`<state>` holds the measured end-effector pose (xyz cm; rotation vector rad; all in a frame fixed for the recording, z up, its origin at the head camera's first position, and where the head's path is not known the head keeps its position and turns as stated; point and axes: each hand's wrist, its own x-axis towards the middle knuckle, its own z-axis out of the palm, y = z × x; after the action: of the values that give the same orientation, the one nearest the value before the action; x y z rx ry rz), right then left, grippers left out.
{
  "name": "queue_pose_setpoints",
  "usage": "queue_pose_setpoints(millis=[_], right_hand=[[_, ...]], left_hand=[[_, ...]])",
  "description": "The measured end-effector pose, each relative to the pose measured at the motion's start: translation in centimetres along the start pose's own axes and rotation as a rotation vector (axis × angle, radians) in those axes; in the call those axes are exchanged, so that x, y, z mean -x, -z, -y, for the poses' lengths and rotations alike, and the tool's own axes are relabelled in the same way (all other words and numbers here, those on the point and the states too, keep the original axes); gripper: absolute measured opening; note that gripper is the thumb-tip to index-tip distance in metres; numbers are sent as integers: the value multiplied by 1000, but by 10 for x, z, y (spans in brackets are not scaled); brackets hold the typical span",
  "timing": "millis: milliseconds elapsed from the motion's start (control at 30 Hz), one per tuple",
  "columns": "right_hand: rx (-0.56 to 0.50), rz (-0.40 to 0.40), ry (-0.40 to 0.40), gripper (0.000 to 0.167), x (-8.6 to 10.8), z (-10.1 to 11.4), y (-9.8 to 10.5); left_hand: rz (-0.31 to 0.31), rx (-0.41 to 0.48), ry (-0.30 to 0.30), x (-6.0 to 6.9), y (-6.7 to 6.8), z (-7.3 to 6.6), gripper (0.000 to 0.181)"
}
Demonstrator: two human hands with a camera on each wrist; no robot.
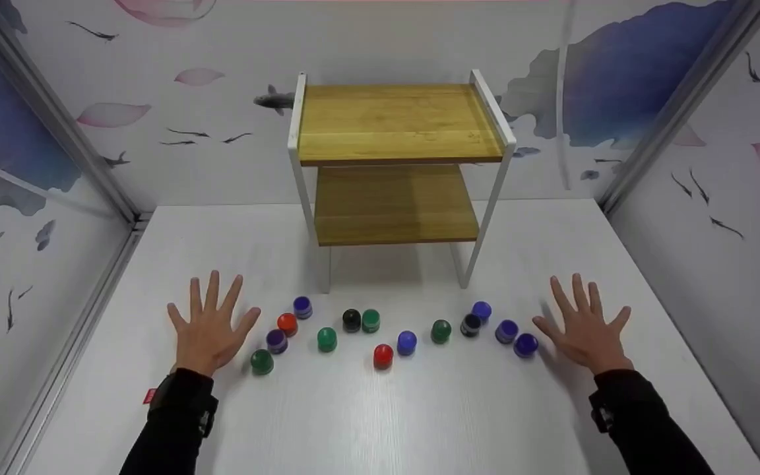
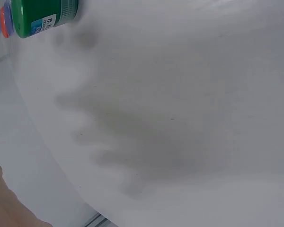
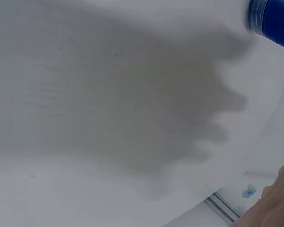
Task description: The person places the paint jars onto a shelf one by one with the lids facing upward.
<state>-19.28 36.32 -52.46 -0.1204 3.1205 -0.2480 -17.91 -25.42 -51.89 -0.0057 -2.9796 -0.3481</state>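
Both hands are held above the white tabletop with fingers spread and nothing in them. At the left, my left hand [image 1: 207,336] is nearest a green paint jar [image 1: 262,362] and a purple jar [image 1: 277,341]. That green jar [image 2: 45,16] shows its printed label in the left wrist view. On the other side, my right hand [image 1: 588,333] hovers beside a dark blue jar [image 1: 526,345], whose body [image 3: 277,23] is partly cut off in the right wrist view. Between the hands stand red [image 1: 383,356], green [image 1: 326,339], black [image 1: 351,320] and blue [image 1: 406,343] jars in a loose scatter.
A two-tier rack has a wooden upper shelf [image 1: 400,125], a lower shelf [image 1: 396,204] and a white frame [image 1: 499,178]. It stands at the back of the table [image 1: 380,422]. Patterned panels [image 1: 215,158] wall in the back and both sides. A small red tag [image 1: 150,396] lies by the left sleeve.
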Motion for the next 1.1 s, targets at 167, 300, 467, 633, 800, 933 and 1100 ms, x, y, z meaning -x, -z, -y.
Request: queue_pose_setpoints(millis=[167,300,467,633,800,933,1100], right_hand=[[-49,53,2,85,-1,0,10],[-42,77,25,81,-2,4,21],[-18,91,43,75,-4,13,37],[-40,103,61,68,-10,26,52],[-87,111,91,54,-20,41,62],[-133,120,113,47,-28,57,71],[-205,73,150,41,-41,76,80]], left_hand=[[79,15,8,-1,14,-3,69],[144,20,33,-3,26,-8,64],[220,45,57,-7,40,-12,55],[286,40,27,-11,50,-17,43],[386,53,33,-13,55,-26,38],[474,108,72,-11,60,-34,34],[510,150,95,-8,63,-42,28]])
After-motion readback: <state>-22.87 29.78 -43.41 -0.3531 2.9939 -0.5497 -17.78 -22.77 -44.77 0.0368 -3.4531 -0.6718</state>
